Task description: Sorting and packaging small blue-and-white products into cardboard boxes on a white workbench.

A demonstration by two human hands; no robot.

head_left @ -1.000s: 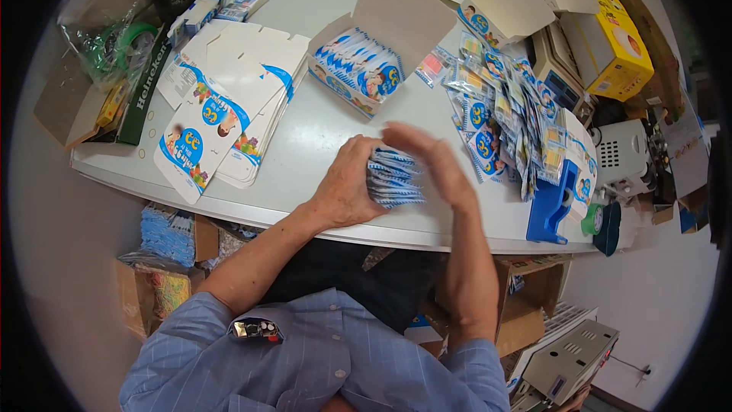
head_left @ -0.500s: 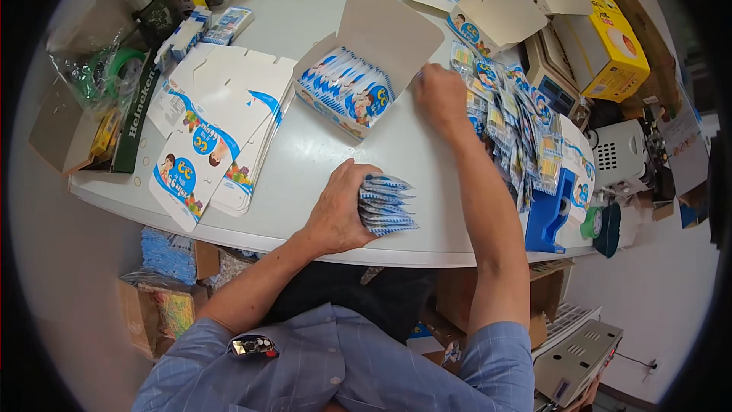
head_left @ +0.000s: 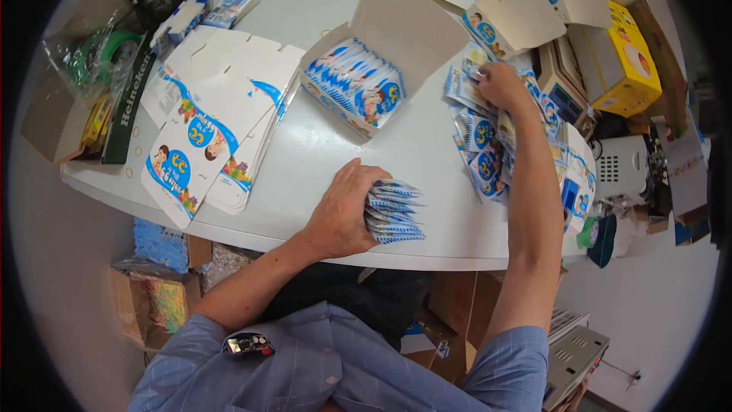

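Observation:
My left hand (head_left: 343, 212) is wrapped round a stack of small blue-and-white sachets (head_left: 394, 214), held on edge near the table's front. Over at the right, my right hand (head_left: 505, 88) reaches into a loose pile of the same sachets (head_left: 488, 149), its fingers curled and pinching at a packet on the pile's far left side. Between the hands and farther back stands an open white carton (head_left: 335, 109), its lid raised. A row of sachets (head_left: 358, 73) is packed inside it.
Flat printed cartons (head_left: 191, 141) lie stacked at the left, beside a green box (head_left: 136, 107). More open cartons (head_left: 515, 23), a scale (head_left: 563, 99) and a yellow box (head_left: 627, 61) stand at the back right. A blue tape dispenser (head_left: 569, 197) is partly behind my right forearm.
My right hand has moved right, from the table beside the open carton onto the sachet pile, where some sachets have shifted. My left hand still holds its stack in nearly the same place.

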